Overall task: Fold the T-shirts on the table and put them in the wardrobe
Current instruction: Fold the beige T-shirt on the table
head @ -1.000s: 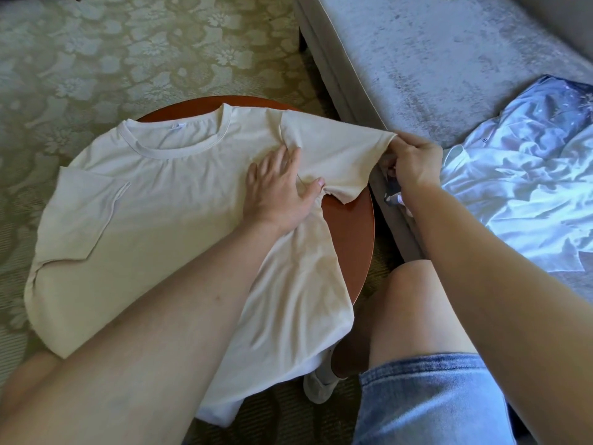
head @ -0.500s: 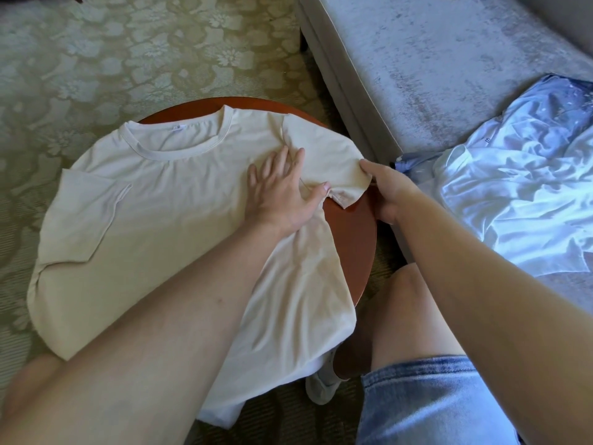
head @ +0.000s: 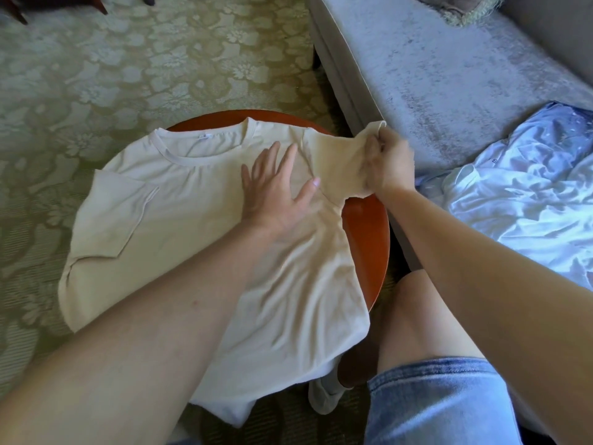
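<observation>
A cream T-shirt point(head: 179, 226) lies spread face up over a small round red-brown table point(head: 369, 239), collar at the far side, hem hanging off the near edge. Its left sleeve is folded in over the body. My left hand point(head: 277, 191) presses flat on the chest near the right armhole, fingers straight. My right hand point(head: 386, 163) grips the right sleeve point(head: 333, 159) and holds it lifted off the table, bunched in the curled fingers.
A grey sofa point(head: 449, 75) runs along the right, close to the table. A crumpled white and pale blue garment point(head: 519, 194) lies on its seat. Patterned green carpet point(head: 128, 75) covers the floor. My knee in denim shorts point(head: 430, 403) sits below the table's right edge.
My right hand let the sleeve slacken, then took hold of it again and raised it, bunched, above the table's right edge. My left hand stayed pressed on the chest.
</observation>
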The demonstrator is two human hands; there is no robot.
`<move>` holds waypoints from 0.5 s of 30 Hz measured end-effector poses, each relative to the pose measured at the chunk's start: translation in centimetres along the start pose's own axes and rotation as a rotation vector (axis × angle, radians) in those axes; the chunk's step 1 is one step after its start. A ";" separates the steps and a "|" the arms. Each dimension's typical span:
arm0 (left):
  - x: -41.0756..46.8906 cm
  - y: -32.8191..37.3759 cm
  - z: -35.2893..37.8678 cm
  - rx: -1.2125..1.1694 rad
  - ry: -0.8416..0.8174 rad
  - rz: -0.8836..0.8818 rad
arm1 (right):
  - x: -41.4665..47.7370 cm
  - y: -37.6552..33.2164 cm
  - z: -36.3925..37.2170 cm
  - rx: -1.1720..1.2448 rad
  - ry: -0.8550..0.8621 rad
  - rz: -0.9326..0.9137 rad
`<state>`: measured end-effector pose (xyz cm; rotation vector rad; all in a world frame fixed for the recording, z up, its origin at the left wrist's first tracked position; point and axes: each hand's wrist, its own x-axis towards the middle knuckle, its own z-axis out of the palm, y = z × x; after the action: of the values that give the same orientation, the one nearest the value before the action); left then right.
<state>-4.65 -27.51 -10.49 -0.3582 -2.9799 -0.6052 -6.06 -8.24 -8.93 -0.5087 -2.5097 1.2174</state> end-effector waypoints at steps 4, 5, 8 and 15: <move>-0.8 -4.9 -3.8 0.063 0.023 -0.090 | -1.8 -2.4 1.3 -0.428 -0.231 -0.080; -1.3 -6.3 -4.6 0.103 0.028 -0.111 | -2.2 -3.0 1.4 -0.467 -0.245 -0.119; -3.2 -9.9 -6.7 0.215 -0.024 -0.223 | -3.1 -5.0 2.0 -0.515 -0.248 -0.204; -7.2 -15.2 -8.6 0.255 -0.199 -0.459 | -6.8 -10.7 5.3 -0.726 -0.457 -0.312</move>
<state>-1.11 -46.04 -9.20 0.3110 -3.2947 -0.2162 -4.15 -21.05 -4.40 0.0412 -3.2368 0.2940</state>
